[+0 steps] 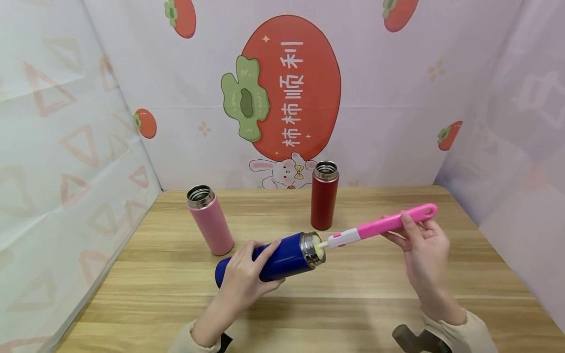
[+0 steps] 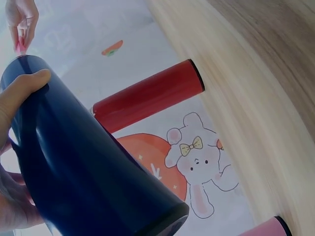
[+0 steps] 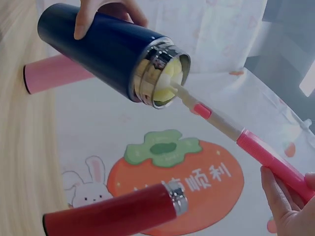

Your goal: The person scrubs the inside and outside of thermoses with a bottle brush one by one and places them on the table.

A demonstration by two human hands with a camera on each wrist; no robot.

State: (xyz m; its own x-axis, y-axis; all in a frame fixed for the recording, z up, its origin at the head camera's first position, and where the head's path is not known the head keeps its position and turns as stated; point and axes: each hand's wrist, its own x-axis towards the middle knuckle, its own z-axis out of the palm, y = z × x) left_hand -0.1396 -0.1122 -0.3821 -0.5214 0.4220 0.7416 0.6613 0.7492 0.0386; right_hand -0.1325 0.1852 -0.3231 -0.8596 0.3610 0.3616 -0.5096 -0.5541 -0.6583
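Observation:
A blue thermos bottle [image 1: 287, 256] lies tilted nearly level, its steel mouth facing right. My left hand [image 1: 247, 272] grips it round the body, thumb and fingers on either side. With my right hand [image 1: 425, 247] I pinch the pink handle of a bottle brush [image 1: 388, 225]. The brush's white neck enters the bottle mouth, and its pale yellow sponge head [image 3: 170, 81] sits inside the opening, only partly visible. In the left wrist view the blue bottle [image 2: 83, 147] hides most of the brush.
An uncapped pink thermos bottle [image 1: 214, 223] stands at the left on the wooden table [image 1: 375, 304]. Behind the blue one stands an uncapped red thermos bottle [image 1: 323, 203]. A printed cloth backdrop [image 1: 375, 98] rises at the table's far edge, with cloth walls on both sides.

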